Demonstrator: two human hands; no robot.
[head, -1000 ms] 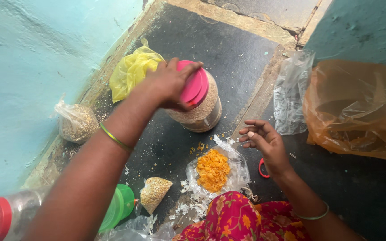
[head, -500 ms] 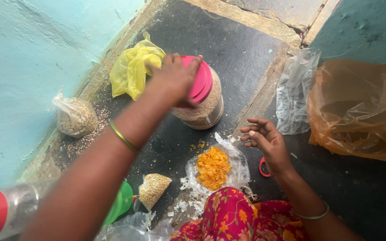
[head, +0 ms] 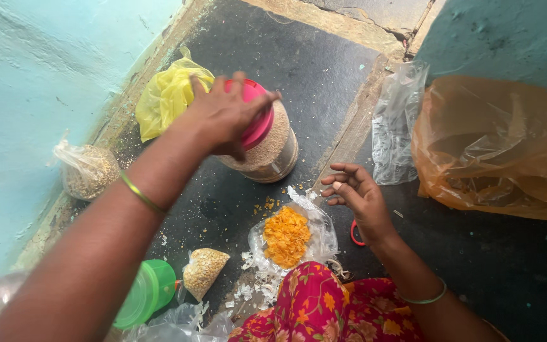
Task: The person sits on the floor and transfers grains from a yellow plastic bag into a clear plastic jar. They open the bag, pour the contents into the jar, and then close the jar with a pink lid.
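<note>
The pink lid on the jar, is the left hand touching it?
Touching. The head view shows the left hand spread over the pink lid of the jar, its fingers pressed on the lid's top and edge with no gap.

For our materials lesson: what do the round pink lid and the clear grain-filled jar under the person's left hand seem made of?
The pink lid, gripped by the left hand, looks like smooth opaque plastic with an even, dull sheen. The jar is transparent, its grain showing through; probably clear plastic, possibly glass.

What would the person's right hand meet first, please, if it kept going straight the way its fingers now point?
Probably the clear jar with the pink lid: the right hand points its fingers up and leftward toward the jar's base, over bare dark floor. Depth is unclear.
</note>
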